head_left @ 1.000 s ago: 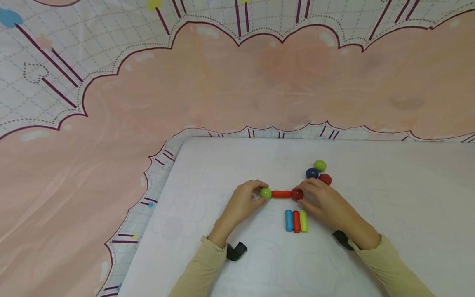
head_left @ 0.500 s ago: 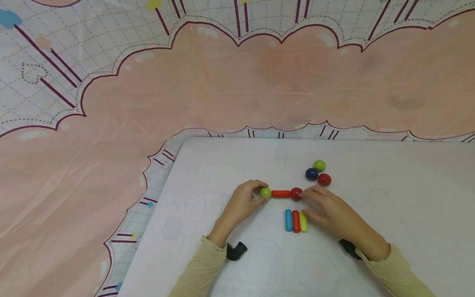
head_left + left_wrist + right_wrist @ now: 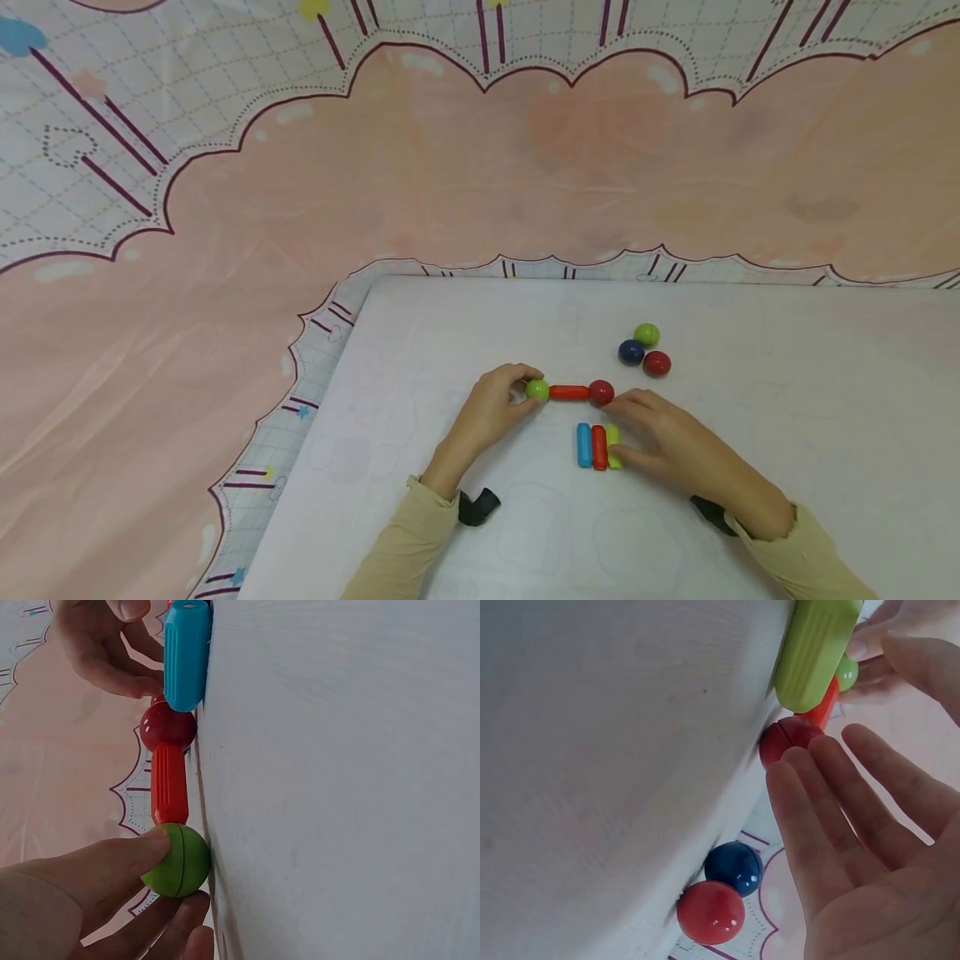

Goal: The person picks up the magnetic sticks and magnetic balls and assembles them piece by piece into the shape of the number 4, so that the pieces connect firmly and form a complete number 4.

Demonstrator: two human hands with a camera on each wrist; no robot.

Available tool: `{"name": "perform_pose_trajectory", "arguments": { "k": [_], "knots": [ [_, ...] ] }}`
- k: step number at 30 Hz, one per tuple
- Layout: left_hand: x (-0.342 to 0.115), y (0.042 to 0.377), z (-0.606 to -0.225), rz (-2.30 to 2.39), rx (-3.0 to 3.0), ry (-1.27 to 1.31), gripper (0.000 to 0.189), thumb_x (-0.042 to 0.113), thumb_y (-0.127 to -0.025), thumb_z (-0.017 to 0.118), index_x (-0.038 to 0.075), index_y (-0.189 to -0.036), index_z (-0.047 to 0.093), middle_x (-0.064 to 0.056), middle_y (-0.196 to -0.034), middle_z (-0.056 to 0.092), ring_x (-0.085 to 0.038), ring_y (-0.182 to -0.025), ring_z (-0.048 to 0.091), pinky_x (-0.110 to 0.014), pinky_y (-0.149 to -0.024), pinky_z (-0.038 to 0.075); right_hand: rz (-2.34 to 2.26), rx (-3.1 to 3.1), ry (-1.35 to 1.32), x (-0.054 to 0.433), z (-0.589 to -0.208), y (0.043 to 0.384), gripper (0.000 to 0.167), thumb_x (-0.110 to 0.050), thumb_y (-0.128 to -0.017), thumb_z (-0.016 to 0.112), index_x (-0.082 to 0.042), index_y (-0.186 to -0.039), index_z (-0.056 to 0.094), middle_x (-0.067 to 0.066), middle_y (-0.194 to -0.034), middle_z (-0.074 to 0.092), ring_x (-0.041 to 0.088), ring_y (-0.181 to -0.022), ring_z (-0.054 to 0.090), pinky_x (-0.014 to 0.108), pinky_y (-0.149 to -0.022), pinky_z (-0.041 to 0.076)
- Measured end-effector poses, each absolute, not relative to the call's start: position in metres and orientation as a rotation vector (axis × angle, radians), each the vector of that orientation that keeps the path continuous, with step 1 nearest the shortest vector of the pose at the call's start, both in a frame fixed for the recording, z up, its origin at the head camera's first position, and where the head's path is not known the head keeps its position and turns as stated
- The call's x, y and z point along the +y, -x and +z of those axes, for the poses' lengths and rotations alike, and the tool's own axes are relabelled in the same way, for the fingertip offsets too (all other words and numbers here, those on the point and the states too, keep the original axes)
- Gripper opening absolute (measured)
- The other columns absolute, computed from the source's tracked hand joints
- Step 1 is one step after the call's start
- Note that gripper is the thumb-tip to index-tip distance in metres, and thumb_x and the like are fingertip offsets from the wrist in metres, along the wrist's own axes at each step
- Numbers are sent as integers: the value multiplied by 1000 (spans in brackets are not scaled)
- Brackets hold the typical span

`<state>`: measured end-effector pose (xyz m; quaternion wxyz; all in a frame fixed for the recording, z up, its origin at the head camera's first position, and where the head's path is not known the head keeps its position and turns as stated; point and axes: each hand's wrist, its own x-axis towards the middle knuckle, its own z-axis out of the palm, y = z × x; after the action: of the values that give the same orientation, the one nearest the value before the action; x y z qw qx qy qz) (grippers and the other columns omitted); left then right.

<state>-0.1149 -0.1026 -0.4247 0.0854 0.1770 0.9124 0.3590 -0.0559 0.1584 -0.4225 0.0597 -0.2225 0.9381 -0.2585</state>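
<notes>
On surface, one ball-stick-ball row seems joined, left grip pinching its green ball, right grip spread; three sticks, three balls unused.

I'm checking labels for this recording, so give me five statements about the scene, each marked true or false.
1. The left hand pinches a green ball. True.
2. A red stick lies between that ball and a red ball. True.
3. A dark blue ball lies farther from the person than that stick. True.
4. The right hand grips the dark blue ball. False: it grips nothing.
5. The three sticks lying side by side are all red. False: only the middle one is.
</notes>
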Motion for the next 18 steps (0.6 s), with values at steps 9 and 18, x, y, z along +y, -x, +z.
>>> {"name": "perform_pose_trajectory", "arguments": {
  "k": [9,18],
  "knots": [
    [-102,115,-425,1063,2724,-533,30,14,-89,75,11,-118,69,-2,-113,70,-16,-98,64,-27,-82,54,-780,2822,740,161,-426,53,49,-31,-80,83,-14,-122,66,0,-121,63,20,-112,60,43,-95,54],
    [-103,114,-425,1070,2721,-531,30,13,-89,75,11,-118,69,-2,-112,70,-16,-98,63,-28,-83,54,-779,2785,760,161,-427,52,48,-34,-78,85,-14,-118,68,-2,-118,63,17,-109,60,41,-94,55]
  ]
}}
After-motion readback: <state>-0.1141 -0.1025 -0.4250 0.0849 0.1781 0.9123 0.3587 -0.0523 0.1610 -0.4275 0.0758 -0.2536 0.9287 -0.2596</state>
